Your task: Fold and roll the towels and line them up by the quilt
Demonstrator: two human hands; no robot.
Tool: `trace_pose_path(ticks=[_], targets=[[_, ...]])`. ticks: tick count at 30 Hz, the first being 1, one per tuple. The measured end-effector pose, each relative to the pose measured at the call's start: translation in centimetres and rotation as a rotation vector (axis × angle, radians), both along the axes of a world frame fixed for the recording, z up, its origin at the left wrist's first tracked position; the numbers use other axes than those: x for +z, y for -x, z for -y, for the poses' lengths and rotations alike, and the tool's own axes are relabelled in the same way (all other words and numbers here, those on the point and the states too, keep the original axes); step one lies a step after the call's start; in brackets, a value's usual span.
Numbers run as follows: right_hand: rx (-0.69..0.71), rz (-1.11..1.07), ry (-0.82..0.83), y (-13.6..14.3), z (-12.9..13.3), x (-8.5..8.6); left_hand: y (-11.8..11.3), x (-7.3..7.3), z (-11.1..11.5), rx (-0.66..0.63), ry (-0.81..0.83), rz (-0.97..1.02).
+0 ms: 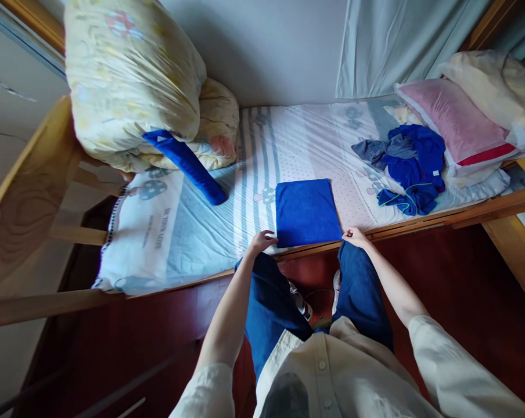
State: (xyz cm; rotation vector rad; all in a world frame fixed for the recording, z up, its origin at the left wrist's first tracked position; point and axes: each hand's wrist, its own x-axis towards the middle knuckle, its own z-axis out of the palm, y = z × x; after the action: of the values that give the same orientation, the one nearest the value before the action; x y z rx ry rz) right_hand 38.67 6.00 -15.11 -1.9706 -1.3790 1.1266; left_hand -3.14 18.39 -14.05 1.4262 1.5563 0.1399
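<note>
A square of blue cloth (pixel 308 212), smooth and apparently folded, lies flat along the near edge of the bed. At its near left corner is my left hand (pixel 261 240), its thumb and finger closing on the corner. My right hand (pixel 355 236) pinches the near right corner between thumb and fingertips. Farther left, a rolled or narrowly folded blue cloth (pixel 188 168) leans against the bundled quilt. Blue and grey clothes (pixel 413 165) sit in a crumpled heap to the right.
A patterned sheet (pixel 205 232) covers the bed, whose wooden rail (pixel 419 227) runs in front of my knees. At the left rises a large yellow quilt (pixel 132 75) beside a wooden headboard (pixel 31 191). A pink pillow (pixel 458 119) lies right, below a pale curtain (pixel 388 46).
</note>
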Motion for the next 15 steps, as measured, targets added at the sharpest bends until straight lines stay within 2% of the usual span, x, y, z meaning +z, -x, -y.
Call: trace_pose_path(ticks=[3, 7, 11, 15], targets=[[0.001, -0.115, 0.002, -0.2, -0.1, 0.0, -0.6, -1.0, -1.9, 0.111, 0.065, 0.147], [-0.029, -0.309, 0.012, -0.6, -1.4, 0.1, -1.8, -2.0, -4.6, 0.141, 0.005, 0.163], [-0.075, -0.416, 0.081, -1.0, -4.5, 0.1, -3.1, -2.3, -7.8, 0.185, -0.097, 0.219], [-0.038, -0.414, 0.116, -1.4, -8.6, -0.4, -4.3, -3.3, -10.8, 0.236, -0.171, 0.25]])
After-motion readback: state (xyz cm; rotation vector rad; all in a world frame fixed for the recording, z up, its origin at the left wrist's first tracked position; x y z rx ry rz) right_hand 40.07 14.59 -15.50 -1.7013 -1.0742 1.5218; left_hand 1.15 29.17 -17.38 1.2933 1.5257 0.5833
